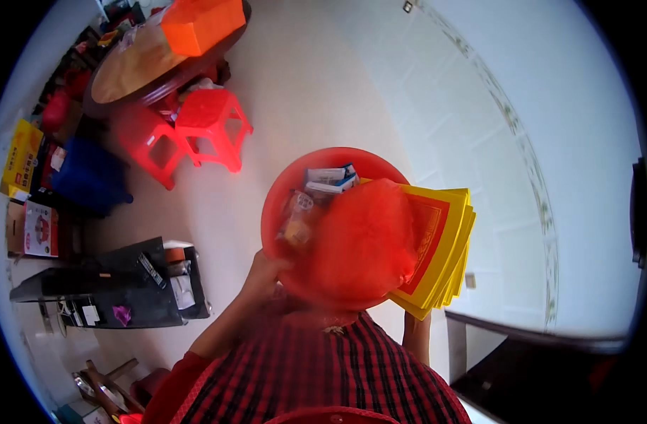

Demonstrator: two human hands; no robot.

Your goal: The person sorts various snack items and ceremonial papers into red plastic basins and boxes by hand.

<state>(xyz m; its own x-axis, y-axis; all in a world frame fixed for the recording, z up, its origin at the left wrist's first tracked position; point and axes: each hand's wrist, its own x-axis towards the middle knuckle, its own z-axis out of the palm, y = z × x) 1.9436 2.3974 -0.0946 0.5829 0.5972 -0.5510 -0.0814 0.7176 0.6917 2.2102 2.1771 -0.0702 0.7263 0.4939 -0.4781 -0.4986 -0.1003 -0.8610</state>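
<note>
A red plastic basin [281,175] is held in front of my body. My left hand [270,267] grips its left rim near me. My right forearm [416,342] reaches up beneath the basin's right side, and the hand itself is hidden by a stack of yellow paper sheets [456,238] with red printed panels. The stack juts out over the right rim. Inside the basin rests a full red plastic bag [368,238], its contents concealed. Left of the bag lie a clear-wrapped food item [298,222] and blue-and-white packets [331,177].
Ahead on the left, two red plastic stools [212,124] stand by a round table [138,66] bearing an orange box [204,26]. A black glass table [138,297] with a remote control [151,270] is at my left. Dark furniture [535,365] stands at lower right, near a tiled wall [487,132].
</note>
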